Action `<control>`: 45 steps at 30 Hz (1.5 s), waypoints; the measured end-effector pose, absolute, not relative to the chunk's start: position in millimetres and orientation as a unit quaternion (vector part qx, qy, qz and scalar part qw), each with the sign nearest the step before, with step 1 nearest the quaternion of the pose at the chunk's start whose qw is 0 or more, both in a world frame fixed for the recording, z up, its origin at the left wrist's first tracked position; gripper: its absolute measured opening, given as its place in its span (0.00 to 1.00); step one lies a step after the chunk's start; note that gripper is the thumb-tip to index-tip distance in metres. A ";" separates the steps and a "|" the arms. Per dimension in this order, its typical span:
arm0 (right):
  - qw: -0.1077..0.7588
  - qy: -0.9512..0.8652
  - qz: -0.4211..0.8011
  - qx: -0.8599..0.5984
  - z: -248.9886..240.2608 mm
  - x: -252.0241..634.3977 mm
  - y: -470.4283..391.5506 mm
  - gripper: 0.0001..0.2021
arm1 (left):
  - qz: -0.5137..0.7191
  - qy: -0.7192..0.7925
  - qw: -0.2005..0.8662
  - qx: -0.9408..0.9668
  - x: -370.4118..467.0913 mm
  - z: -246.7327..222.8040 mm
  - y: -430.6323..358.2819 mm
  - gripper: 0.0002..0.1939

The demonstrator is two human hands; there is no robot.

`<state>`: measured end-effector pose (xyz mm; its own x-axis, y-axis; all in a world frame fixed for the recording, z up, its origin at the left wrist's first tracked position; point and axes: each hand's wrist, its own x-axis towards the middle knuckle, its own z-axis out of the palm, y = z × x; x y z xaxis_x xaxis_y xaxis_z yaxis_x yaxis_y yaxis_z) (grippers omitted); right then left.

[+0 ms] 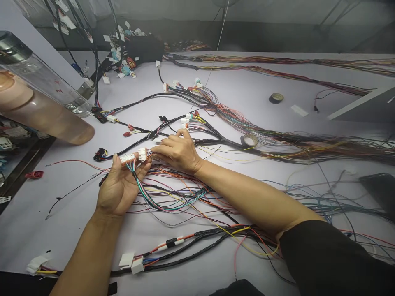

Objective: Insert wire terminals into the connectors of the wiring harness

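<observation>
Between the thumb and fingers of my left hand [119,185] sits a white multi-pin connector [128,158] with an orange edge. Teal, black and pink wires [140,189] hang from it and curve off to the right. A second white connector [142,154] lies right beside the first, over the fingertips of my left hand. My right hand [177,152] is closed, palm down, at the wires behind this second connector. Its fingertips are partly hidden, and I cannot tell whether the two connectors touch.
Taped wire harnesses [290,150] run across the white table to the right. Two bottles [61,113] stand at the left. Tape rolls [249,140] lie among the wires. White plugs [132,263] lie near the front, a red connector [34,174] at the left, a dark phone-like object [378,191] at the right.
</observation>
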<state>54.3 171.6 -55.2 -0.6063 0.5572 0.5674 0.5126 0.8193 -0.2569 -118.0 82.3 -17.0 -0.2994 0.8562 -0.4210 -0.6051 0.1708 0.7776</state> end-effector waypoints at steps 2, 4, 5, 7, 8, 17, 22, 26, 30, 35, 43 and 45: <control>0.335 -0.894 0.033 -0.296 -55.6 53.7 171.7 0.20 | 0.630 0.501 0.580 0.127 -117.5 -16.9 82.7 0.19; 0.339 -0.893 0.033 -0.294 -55.9 53.1 171.8 0.20 | 0.631 0.498 0.580 0.130 -117.0 -16.9 83.1 0.19; 0.339 -0.893 0.034 -0.293 -56.0 52.9 171.8 0.21 | 0.633 0.497 0.580 0.130 -116.9 -17.0 83.3 0.18; 0.338 -0.893 0.034 -0.294 -56.1 52.7 171.6 0.21 | 0.633 0.496 0.580 0.129 -117.3 -17.4 83.6 0.19; 0.338 -0.893 0.034 -0.295 -56.0 52.7 171.6 0.21 | 0.633 0.496 0.581 0.130 -117.6 -17.6 83.6 0.19; 0.328 -0.898 0.030 -0.293 -54.3 54.3 172.1 0.20 | 0.632 0.498 0.579 0.132 -118.3 -16.8 83.2 0.19; 0.327 -0.897 0.029 -0.297 -55.2 53.9 172.2 0.20 | 0.635 0.508 0.571 0.117 -117.9 -16.5 83.4 0.19; 0.333 -0.894 0.033 -0.298 -55.2 53.5 171.8 0.19 | 0.641 0.504 0.568 0.112 -117.7 -15.5 83.8 0.20; 0.332 -0.892 0.035 -0.306 -53.7 53.0 171.7 0.19 | 0.642 0.496 0.575 0.105 -118.2 -15.2 83.3 0.20; 0.334 -0.889 0.032 -0.312 -52.2 52.6 170.9 0.18 | 0.650 0.488 0.576 0.084 -117.6 -13.9 83.3 0.20; 0.380 -0.873 0.021 -0.306 -55.5 52.1 168.6 0.15 | 0.660 0.464 0.589 0.049 -115.6 -5.3 81.1 0.20; 0.394 -0.869 0.008 -0.301 -56.7 52.1 168.5 0.14 | 0.661 0.460 0.591 0.052 -117.1 -5.4 80.0 0.20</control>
